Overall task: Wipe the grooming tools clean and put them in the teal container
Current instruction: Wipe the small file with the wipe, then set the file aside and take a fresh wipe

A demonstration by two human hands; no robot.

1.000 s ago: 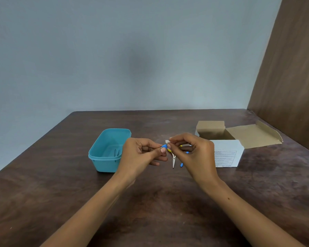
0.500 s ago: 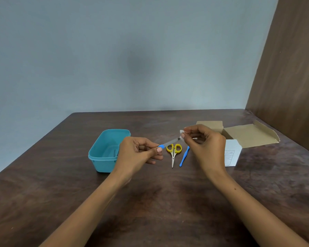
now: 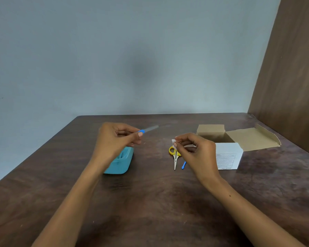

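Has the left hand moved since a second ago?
Yes. The left hand carried the blue-handled tool leftward, from beside the yellow scissors to above the teal container.

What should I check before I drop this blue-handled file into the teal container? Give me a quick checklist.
1. Grip on the file: the left hand pinches its blue end. Ok.
2. File wiped clean: its blade is motion-blurred. Cannot tell.
3. Wipe clear of the file: the right hand holds it apart, over the scissors. Ok.
4. Teal container open and reachable: it sits under the left hand, no lid on. Ok.
5. Room inside the container: the hand hides most of it. Cannot tell.
6. Tools left: yellow scissors and a blue stick lie on the table. Not ok.
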